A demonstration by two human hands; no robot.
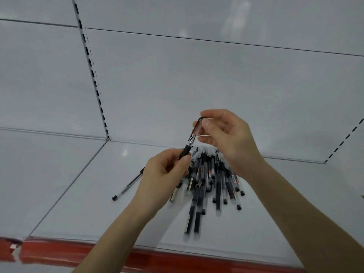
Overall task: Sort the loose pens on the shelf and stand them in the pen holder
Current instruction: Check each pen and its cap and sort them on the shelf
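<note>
My left hand (163,174) grips a black pen (186,150) by its barrel, tip pointing up and to the right. My right hand (226,138) pinches a clear pen cap (198,128) right at the pen's tip. Both hands hover above a pile of several loose black and clear pens (212,182) lying on the white shelf (98,203). One more clear pen (128,186) lies apart, left of the pile. No pen holder is in view.
The shelf has a red front edge strip (78,251). A white back panel with a slotted upright (92,75) rises behind it. Another slotted upright (342,142) runs at the right. A neighbouring shelf bay lies to the left.
</note>
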